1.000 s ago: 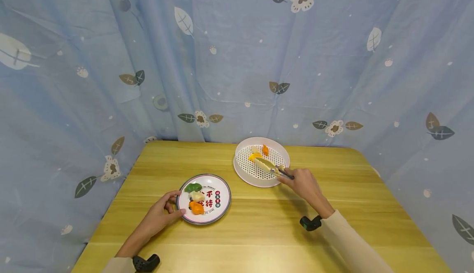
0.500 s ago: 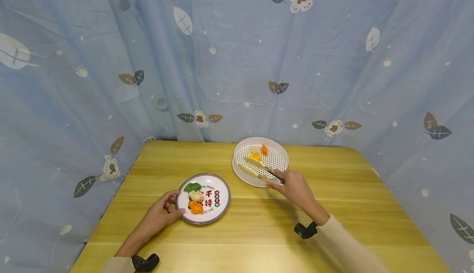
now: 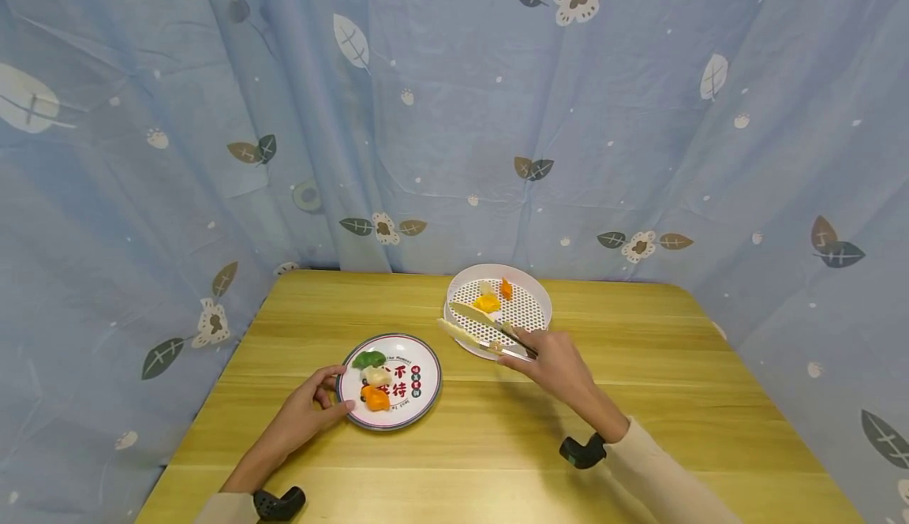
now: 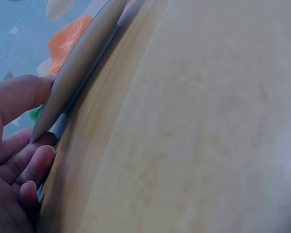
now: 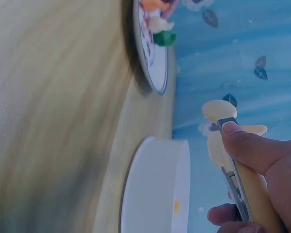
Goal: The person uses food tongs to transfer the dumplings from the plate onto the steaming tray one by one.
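My left hand (image 3: 305, 413) grips the left rim of a white plate (image 3: 429, 374) with printed red characters, thumb on top and fingers beneath. On the plate lie a green piece (image 3: 369, 359), a cream piece (image 3: 376, 376) and an orange piece (image 3: 376, 398), all dumpling-like. With my right hand (image 3: 557, 362) I hold tongs (image 3: 474, 315), their two arms spread apart and nothing visible between the tips. The tongs stand over the near left side of a round white basket (image 3: 543, 303) with a perforated bottom. Inside it are a yellow piece (image 3: 486, 303), an orange piece (image 3: 506, 289) and a whitish piece (image 3: 486, 288).
A wooden table (image 3: 469, 445) carries everything, with the basket near its back edge and the plate closer on the left. Behind hangs a blue patterned curtain (image 3: 454, 114). Each wrist wears a black device (image 3: 584, 451).
The tongs have spread open and moved left, leaving the yellow piece in the basket. My right hand shifted left and slightly nearer with them. The left hand and plate stay put.
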`<state>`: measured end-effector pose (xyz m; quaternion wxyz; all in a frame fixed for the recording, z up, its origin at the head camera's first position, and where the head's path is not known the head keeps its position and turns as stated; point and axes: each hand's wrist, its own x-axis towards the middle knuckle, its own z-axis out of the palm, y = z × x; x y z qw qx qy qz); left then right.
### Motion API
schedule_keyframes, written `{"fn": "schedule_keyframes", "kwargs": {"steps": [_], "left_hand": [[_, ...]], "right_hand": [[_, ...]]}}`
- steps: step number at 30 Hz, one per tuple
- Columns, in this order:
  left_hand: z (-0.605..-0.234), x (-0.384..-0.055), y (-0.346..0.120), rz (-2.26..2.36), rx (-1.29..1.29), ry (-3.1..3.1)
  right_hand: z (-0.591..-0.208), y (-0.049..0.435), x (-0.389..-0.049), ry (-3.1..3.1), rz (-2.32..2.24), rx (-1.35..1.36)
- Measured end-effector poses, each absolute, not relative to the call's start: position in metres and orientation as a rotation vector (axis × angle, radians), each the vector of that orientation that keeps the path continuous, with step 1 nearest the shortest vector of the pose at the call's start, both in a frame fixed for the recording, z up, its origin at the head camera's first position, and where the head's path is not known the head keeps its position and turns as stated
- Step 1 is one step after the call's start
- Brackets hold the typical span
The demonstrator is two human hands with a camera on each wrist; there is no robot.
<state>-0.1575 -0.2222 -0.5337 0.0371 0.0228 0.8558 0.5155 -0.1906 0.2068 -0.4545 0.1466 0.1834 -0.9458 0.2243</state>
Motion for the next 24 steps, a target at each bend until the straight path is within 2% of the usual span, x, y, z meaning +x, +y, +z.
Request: {"fn": "schedule_keyframes", "kwargs": {"steps": [24], "left_hand": [[-0.535, -0.157, -0.222, 1.571, 0.081, 2.639]], "right_hand": [[-0.468, 0.161, -0.155, -2.695, 0.74, 0.907]]}}
